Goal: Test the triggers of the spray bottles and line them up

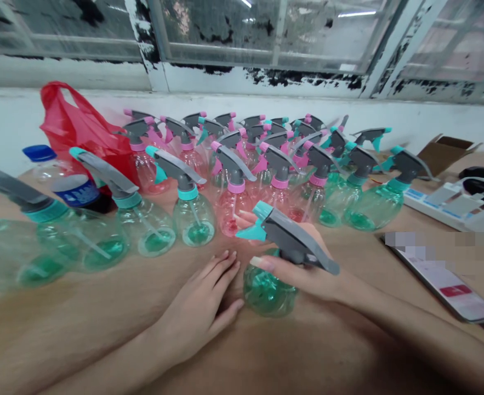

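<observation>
A green spray bottle (270,291) with a grey head and turquoise trigger stands on the wooden table (209,356) in front of me. My right hand (303,269) is wrapped round its neck below the spray head, the thumb at the near side and fingertips showing behind. To the left of that bottle, my left hand (209,296) rests on the table with its fingers stretched out, holding nothing. Just beyond the hands are a pink spray bottle (233,206) and a clear green spray bottle (194,219) with a turquoise collar.
Several more pink and green spray bottles crowd the back. A red plastic bag (77,126) and a blue-capped drink bottle (71,184) stand at the left. On the right are a phone (439,274), a white power strip (443,211) and an open cardboard box (441,162).
</observation>
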Demonstrator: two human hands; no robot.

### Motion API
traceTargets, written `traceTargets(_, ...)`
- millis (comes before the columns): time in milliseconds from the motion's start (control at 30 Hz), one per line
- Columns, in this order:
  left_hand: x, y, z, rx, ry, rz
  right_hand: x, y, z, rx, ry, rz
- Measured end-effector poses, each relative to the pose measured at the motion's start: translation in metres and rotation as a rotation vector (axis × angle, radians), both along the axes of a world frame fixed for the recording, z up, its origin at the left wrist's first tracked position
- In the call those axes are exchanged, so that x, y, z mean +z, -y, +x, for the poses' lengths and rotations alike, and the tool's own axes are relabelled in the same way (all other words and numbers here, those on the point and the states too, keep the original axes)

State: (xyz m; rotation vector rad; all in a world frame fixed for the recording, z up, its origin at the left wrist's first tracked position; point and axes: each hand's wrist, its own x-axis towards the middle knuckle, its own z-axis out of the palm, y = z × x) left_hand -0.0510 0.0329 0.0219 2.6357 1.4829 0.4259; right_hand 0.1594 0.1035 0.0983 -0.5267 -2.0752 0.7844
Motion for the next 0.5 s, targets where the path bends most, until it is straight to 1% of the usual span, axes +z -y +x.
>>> traceTargets(133, -0.003, -0.001, -0.002, -0.012, 0.041, 0.049, -0.007, 0.006, 0.010, -0.069, -0.028, 0.012)
traceTargets(267, -0.003, -0.003, -0.003, -0.003, 0.016, 0.085, -0.013, 0.013, 0.025, -0.123, 0.002, -0.059)
traceTargets(367, -0.006, -0.006, -0.007, -0.008, -0.008, 0.140, -0.012, 0.017, 0.036, -0.132, 0.024, -0.060)
traceTargets(500, -0.013, -0.010, -0.011, -0.010, -0.022, 0.234, -0.004, 0.022, 0.052, -0.150, 0.066, -0.051)
